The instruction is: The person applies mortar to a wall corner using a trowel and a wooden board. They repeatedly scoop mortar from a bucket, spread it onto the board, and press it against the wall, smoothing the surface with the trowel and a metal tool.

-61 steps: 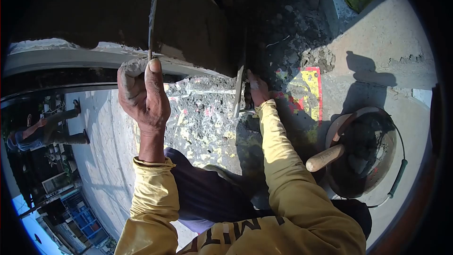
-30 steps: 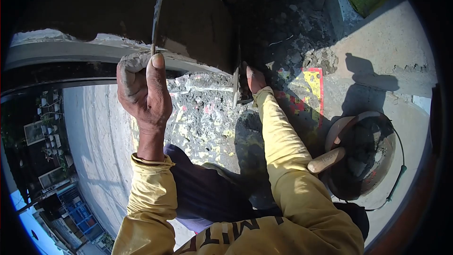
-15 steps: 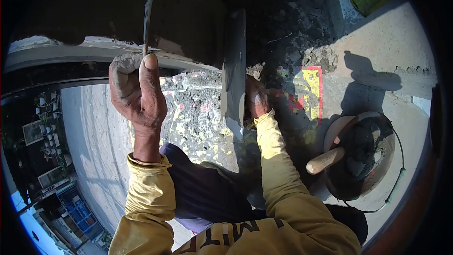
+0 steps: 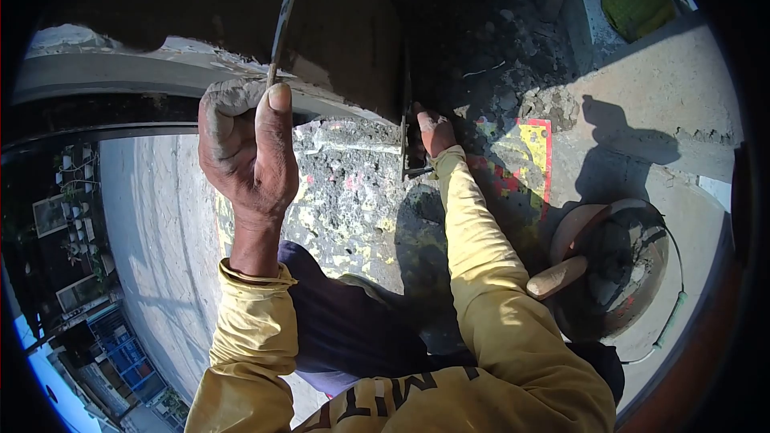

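Orientation: edge-on, lengthwise up and down

Head view: the right hand (image 4: 435, 132) is the nearer one to a flat, thin-edged grey tool (image 4: 403, 144), and appears closed on its back, fingertips hidden. The tool lies just left of that thumb, at the right end of a broad, dark grey, smooth-faced panel (image 4: 353, 40); I cannot tell whether they touch. Well apart to the left, the left hand (image 4: 249, 144) pinches the lower end of a thin, pale-smeared strip (image 4: 281, 26) between thumb and bent forefinger, no gap showing. Its long axis runs upward, leaning slightly right, before the panel.
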The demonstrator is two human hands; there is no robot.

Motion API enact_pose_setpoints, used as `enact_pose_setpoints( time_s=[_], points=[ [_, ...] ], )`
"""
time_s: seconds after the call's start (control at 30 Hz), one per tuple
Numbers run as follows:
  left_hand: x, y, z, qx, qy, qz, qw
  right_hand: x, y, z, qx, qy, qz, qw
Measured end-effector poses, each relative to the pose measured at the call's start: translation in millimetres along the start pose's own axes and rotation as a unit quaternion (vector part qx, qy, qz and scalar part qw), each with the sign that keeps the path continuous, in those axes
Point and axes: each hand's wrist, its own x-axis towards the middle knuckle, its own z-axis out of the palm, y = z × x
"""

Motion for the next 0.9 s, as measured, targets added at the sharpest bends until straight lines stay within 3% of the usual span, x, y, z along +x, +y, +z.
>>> enact_pose_setpoints(
  time_s=[0.17,0.23,0.27,0.3,0.37,0.47,0.57,0.67,0.73,0.8,0.9],
  points=[
    [0,-1,-1,-0.005,-0.006,0.0,1.0,10,5,3,-0.114,0.005,-0.102,0.988],
    [-1,-1,-1,-0.022,-0.002,-0.011,1.0,8,0,14,0.132,0.029,0.043,0.99],
    [-3,0,-1,-0.031,0.0,-0.018,0.999,-5,-29,5,0.27,0.007,0.109,0.957],
    [-3,1,-1,-0.027,0.0,-0.023,0.999,-17,-55,-6,0.262,0.002,0.12,0.957],
    [-2,3,-1,-0.019,-0.001,-0.032,0.999,-43,-104,-22,0.233,0.033,0.053,0.971],
    [-1,3,0,-0.012,0.004,-0.024,1.0,-75,-129,-36,0.324,-0.013,0.049,0.945],
    [-1,0,-1,-0.005,0.001,-0.005,1.0,-80,-121,-42,0.429,0.023,0.19,0.883],
    [1,0,-1,0.001,0.001,0.013,1.0,-72,-7,-14,0.334,0.076,0.174,0.923],
    [2,0,2,-0.01,0.006,0.012,1.0,-76,-6,-17,0.332,0.039,0.224,0.915],
    [2,1,-3,0.006,-0.019,0.007,1.0,-82,-52,-29,0.343,-0.008,0.298,0.891],
    [1,0,-5,0.008,-0.024,0.0,1.0,-73,-7,12,0.239,0.07,0.151,0.957]
  ],
)
